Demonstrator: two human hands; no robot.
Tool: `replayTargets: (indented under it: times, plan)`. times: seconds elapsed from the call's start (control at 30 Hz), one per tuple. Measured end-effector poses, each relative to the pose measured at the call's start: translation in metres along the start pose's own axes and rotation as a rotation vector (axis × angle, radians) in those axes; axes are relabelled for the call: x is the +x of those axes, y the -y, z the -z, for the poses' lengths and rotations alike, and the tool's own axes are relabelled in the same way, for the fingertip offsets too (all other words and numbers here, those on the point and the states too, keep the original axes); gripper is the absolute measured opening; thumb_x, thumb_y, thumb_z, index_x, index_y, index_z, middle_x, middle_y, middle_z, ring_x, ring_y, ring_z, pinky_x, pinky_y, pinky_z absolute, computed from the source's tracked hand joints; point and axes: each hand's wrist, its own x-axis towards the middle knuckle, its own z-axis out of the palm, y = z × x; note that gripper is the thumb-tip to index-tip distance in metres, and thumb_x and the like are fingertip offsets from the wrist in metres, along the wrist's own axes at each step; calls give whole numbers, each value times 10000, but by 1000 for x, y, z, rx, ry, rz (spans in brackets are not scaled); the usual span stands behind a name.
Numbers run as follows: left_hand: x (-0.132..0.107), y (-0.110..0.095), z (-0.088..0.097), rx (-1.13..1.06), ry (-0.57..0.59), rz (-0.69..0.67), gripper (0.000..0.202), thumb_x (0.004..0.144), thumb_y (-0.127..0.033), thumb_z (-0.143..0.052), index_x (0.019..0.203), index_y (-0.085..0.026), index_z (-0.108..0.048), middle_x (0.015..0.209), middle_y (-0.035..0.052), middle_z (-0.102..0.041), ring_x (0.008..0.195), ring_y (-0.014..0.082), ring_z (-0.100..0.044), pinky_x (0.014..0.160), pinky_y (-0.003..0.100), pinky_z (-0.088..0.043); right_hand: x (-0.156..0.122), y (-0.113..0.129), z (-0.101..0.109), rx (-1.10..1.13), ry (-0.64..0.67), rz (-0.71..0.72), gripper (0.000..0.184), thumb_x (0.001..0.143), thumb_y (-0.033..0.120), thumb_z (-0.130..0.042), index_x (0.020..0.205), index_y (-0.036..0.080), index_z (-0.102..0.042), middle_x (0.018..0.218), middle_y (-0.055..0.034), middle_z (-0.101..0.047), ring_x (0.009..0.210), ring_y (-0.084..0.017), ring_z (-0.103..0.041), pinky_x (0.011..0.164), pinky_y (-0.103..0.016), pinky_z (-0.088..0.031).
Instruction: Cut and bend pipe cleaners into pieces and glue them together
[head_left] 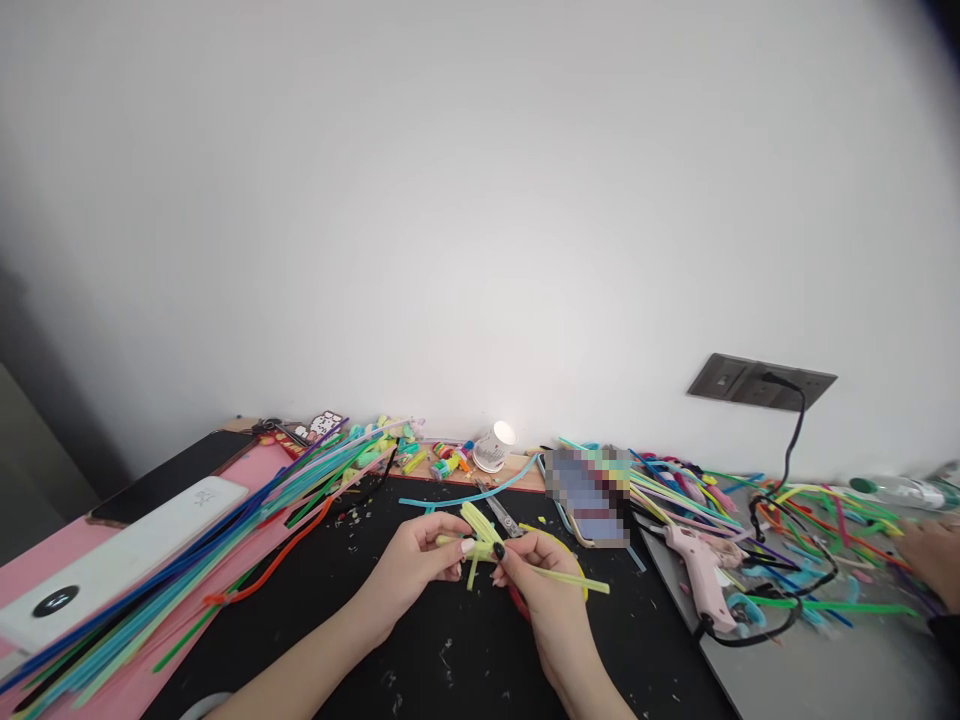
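Pale yellow-green pipe cleaners [475, 520], folded into a small bundle, are held between both hands above the black mat. My left hand [424, 556] pinches the bundle's left side between thumb and fingers. My right hand [546, 583] grips its right side, beside a small round black piece [499, 551]. One long pipe cleaner end [589, 582] sticks out to the right past that hand. Just behind the fingers lie metal scissors [504, 518], their handles partly hidden. Something yellow and red and curved shows partly beneath my right hand.
Bunched pipe cleaners [150, 600] and a white box [120, 560] lie left. A paper cup [494, 447] and a phone [589, 500] stand behind. To the right are a pink glue gun [703, 580] with a black cord, a bottle [904, 490] and another person's hand [934, 550].
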Motion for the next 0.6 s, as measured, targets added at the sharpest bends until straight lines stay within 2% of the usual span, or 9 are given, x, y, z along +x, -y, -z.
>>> replayTargets:
  times: [0.1,0.2,0.37,0.6]
  plan:
    - [1,1,1,70,-24,-33,193,645,-300,-673,736,-139,-620,592,-28,-549,542,99,-508,578,224,-437,-1,3,1,-10,-41,13,157,653,242,-687,644,141,-566,522,4,-603,510,-96,-520,537,-198,-400]
    - [1,2,1,87,6,-59,184,660,-299,-661,728,-131,-626,625,-12,-573,573,108,-512,586,224,-436,-1,3,1,-43,-6,11,159,655,240,-682,626,137,-564,510,6,-589,488,-93,-504,515,-199,-391]
    - [0,2,0,4,78,-66,170,663,-267,-669,766,-135,-636,733,18,-622,651,118,-521,614,214,-427,-1,-2,-2,-51,86,-2,139,658,214,-674,625,133,-565,530,5,-584,469,-91,-496,497,-212,-399]
    - [-5,1,-8,-100,91,-11,218,659,-310,-674,719,-100,-675,692,44,-619,662,135,-529,675,256,-436,-2,-7,-5,-32,134,-16,150,664,221,-672,615,136,-559,512,16,-559,467,-91,-492,480,-209,-405]
